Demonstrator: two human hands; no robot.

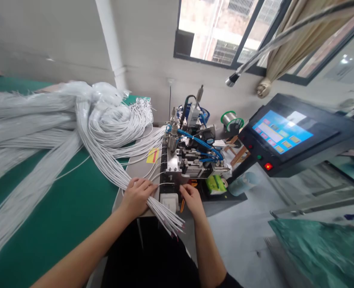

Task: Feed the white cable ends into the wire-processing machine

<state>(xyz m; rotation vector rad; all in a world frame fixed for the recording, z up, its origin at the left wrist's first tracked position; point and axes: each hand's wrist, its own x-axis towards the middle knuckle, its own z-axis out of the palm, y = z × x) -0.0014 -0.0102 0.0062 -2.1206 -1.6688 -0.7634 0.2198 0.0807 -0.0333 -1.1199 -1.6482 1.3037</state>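
Note:
My left hand (139, 196) is closed over a thick bundle of white cables (165, 214). Their loose ends, some with reddish tips, hang past the table edge toward my lap. My right hand (191, 198) is at the front of a wire-processing machine (191, 160), thumb and finger pinched together. What lies between those fingertips is too small to make out. One single cable (167, 183) runs from beside my left fingers toward the machine front, close to the right fingertips. More cables enter the machine's slotted left side.
Large bundles of cables (113, 124), partly in plastic, cover the green table (71, 216) on the left. A control screen (280, 132) with a lit red button stands at right. Behind the machine is a wire spool (231, 119); a green packet (215, 184) lies beside it.

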